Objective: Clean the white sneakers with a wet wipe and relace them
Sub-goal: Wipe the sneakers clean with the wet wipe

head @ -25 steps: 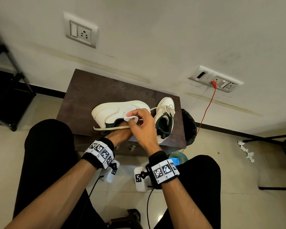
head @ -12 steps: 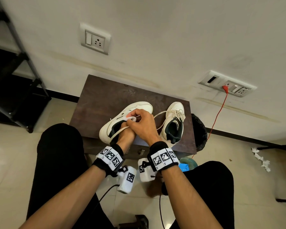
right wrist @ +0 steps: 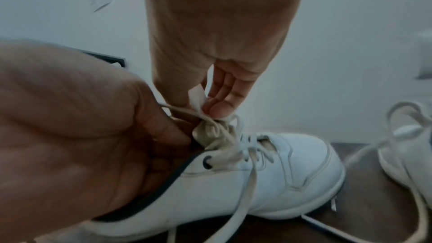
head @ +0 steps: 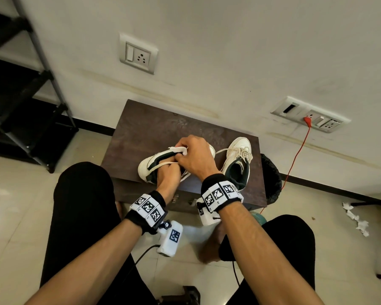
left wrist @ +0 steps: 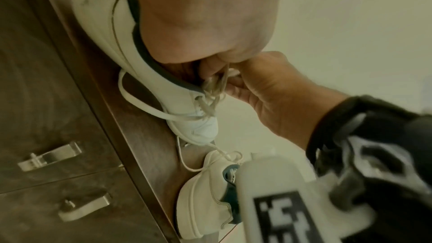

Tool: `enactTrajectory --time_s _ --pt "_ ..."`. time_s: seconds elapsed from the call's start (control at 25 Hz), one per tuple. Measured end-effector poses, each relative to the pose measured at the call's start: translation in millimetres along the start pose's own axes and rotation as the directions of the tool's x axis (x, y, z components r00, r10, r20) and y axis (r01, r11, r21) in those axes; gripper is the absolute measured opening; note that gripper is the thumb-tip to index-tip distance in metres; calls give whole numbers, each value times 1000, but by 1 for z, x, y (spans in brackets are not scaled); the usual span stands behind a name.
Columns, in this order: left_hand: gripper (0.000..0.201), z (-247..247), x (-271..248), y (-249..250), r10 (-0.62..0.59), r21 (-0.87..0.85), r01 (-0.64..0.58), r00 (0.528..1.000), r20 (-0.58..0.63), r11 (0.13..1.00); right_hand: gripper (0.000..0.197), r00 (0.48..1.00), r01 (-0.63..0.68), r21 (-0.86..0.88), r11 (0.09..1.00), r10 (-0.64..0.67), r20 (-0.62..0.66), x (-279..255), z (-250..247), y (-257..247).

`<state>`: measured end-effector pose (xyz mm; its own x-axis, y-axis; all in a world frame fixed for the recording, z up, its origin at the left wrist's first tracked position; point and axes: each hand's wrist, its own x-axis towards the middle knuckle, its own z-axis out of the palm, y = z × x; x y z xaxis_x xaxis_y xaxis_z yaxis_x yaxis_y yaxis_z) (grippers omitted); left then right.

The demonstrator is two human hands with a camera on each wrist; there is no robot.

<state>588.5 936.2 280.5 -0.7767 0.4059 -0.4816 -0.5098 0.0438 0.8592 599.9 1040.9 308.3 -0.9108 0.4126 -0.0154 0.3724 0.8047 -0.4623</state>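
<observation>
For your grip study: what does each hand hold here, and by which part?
Right hand pinches a wet wipe by its edge. Left hand grips the near sneaker's lace beside the tongue.

Soft, even daylight is filling the head view, and the floor (head: 0, 221) is glaring at lower left. Wide-angle distortion is bending its edges. Both wrist views are looking dimmer, tinted and blurred, with near skin out of focus.

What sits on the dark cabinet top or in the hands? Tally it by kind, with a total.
Sneakers: 2, one held, one standing at the right
Wet wipe: 1, in the right hand
Total: 3
</observation>
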Motion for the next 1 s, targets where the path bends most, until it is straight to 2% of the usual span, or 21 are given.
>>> enactTrajectory --time_s 0.04,0.12,0.2,0.28,0.36,0.48,0.6,0.68,0.72,0.8,0.92,1.0 --pt "34 0 -2 3 -2 -49 2 1000 3 999 15 997 -14 55 998 18 -69 -7 -1 4" --pt "25 1 -1 8 -83 -268 87 996 29 959 15 971 -27 186 982 70 -227 -20 0 11" --pt "28 -1 0 12 -191 -505 215 977 99 836 16 932 -18 269 963 113 -344 -31 5 15" --pt "28 -7 5 16 -229 -642 257 965 128 723 18 904 10 298 955 118 -410 -41 14 13" --pt "29 -14 8 23 -202 -695 246 968 147 675 19 883 37 341 939 129 -451 -49 22 13" --pt "48 -22 13 32 -124 -749 222 975 185 625 23 885 40 458 888 181 -429 -56 24 14" --pt "49 -26 16 40 -60 -777 222 971 232 589 19 884 38 695 718 301 -359 -62 13 13" --pt "52 -29 17 43 -14 -798 220 966 256 561 21 827 79 803 591 411 -383 -61 1 12" --pt "54 -29 17 43 6 -800 221 963 270 557 21 786 79 813 577 466 -407 -58 -4 15" --pt "59 -26 16 41 34 -773 205 959 281 601 20 743 38 778 628 503 -442 -43 -13 22" --pt "58 -18 11 40 10 -715 200 961 278 670 22 802 -76 622 779 418 -426 -25 -11 24" --pt "55 -16 9 41 -11 -688 199 963 268 698 20 839 -144 552 821 398 -372 -27 -5 20"
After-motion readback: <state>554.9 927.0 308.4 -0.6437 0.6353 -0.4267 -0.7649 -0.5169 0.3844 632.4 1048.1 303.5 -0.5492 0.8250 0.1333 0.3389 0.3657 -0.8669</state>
